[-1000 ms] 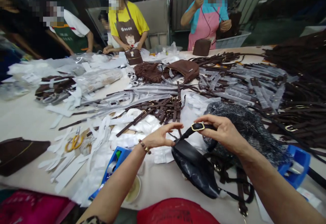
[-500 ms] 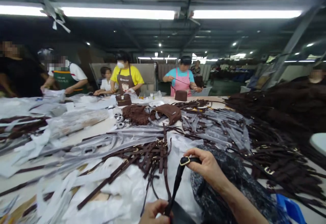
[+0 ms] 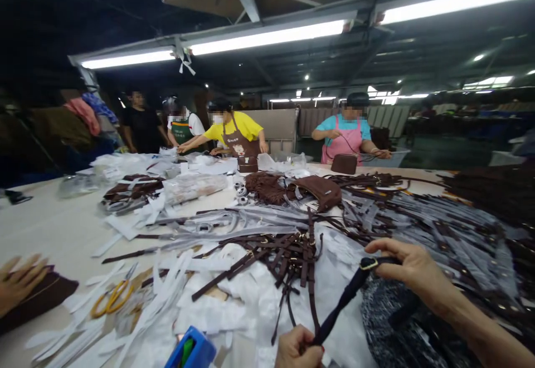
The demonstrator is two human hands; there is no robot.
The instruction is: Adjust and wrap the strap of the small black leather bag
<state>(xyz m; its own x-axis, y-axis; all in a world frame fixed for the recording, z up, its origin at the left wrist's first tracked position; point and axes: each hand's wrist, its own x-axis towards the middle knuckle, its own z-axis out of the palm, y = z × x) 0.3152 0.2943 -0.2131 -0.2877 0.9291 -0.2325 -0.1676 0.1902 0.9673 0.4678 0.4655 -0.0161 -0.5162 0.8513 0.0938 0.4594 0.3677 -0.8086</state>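
Note:
A dark strap (image 3: 340,304) with a gold buckle (image 3: 368,264) runs between my two hands. My right hand (image 3: 412,270) pinches its upper end beside the buckle. Lower down, my left hand (image 3: 298,348) is closed around the strap's other part, at the bottom edge of the view. Below my right hand lies a black and white speckled bundle (image 3: 388,318) in what looks like plastic. A pile of brown straps (image 3: 288,253) with small gold buckles is on the table just beyond my left hand.
Yellow-handled scissors (image 3: 112,299) and a blue tape dispenser (image 3: 191,350) lie to the left among white strips. Another person's hand (image 3: 20,284) rests on a brown piece (image 3: 45,298) at far left. Brown bags (image 3: 320,189) and plastic-wrapped straps cover the table's middle; several co-workers stand behind.
The view has turned left, bringing in the scissors, the tape dispenser and another person's hand. Both my hands keep hold of the strap, which now slants more. A co-worker in yellow reaches out sideways.

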